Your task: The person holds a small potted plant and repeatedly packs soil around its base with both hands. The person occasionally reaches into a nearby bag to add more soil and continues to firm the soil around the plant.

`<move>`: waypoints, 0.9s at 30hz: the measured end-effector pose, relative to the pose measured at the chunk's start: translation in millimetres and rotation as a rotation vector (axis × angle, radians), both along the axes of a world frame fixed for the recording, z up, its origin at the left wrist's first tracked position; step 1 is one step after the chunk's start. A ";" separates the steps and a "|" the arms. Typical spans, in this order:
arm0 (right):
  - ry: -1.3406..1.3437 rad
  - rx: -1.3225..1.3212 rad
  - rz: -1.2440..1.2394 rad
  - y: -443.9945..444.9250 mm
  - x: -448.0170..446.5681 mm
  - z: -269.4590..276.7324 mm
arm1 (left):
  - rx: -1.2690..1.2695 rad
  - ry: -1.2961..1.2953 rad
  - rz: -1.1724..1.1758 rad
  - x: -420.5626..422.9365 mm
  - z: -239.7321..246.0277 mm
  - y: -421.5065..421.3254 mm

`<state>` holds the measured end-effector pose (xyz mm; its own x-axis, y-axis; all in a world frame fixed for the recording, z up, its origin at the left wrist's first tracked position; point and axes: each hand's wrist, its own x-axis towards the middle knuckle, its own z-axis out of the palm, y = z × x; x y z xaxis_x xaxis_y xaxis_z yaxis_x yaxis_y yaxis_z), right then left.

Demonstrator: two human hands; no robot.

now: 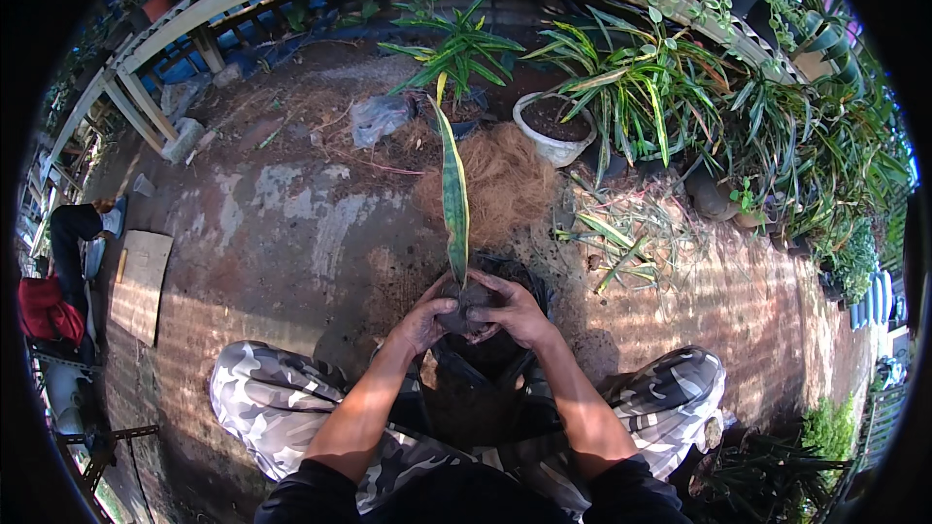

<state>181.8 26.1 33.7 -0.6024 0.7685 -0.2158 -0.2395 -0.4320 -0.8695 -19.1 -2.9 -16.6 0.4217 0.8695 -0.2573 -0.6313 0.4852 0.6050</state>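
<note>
Between my two hands is a dark, rounded ball of soil (461, 311) with a single snake plant leaf (454, 196) standing up from it. The leaf is green with yellow edges. My left hand (426, 316) grips the ball from its left side, and my right hand (513, 309) closes on it from the right. Fingers of both hands wrap around it, and the thumbs press its near face. Below and behind the ball is an open black plastic bag (535, 280), partly hidden by my hands and forearms. Its contents look dark and cannot be made out.
Beyond the bag lies a heap of brown coconut fibre (502, 182). A white round pot (557, 149), a clear plastic bag (380, 118) and a potted leafy plant (459, 51) stand farther back. Cut leaves (615, 240) litter the right. Cardboard (142, 284) lies left, near a seated person's leg (69, 247).
</note>
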 end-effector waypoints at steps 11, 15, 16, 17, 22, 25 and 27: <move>-0.023 -0.055 -0.045 -3.3 -2.5 0.8 | -0.022 0.045 0.011 1.1 -2.5 -1.0; -0.038 -0.072 -0.081 -3.0 -3.1 1.0 | -0.019 0.027 -0.003 -1.0 -2.1 -1.2; -0.031 -0.078 -0.082 -2.7 -3.4 0.7 | -0.040 0.032 0.004 0.0 -2.3 -1.7; -0.059 -0.082 -0.085 -2.3 -3.2 0.2 | -0.073 0.043 0.009 0.9 -2.6 -2.1; -0.062 0.017 -0.091 -1.5 -2.7 -3.4 | -0.022 0.008 0.014 2.0 -2.0 -0.5; -0.013 -0.112 -0.084 -1.1 -2.3 -3.0 | -0.026 0.025 0.026 0.9 1.1 -0.4; -0.031 -0.086 -0.091 -0.9 -2.3 -1.5 | -0.020 0.030 0.032 1.8 2.6 -1.1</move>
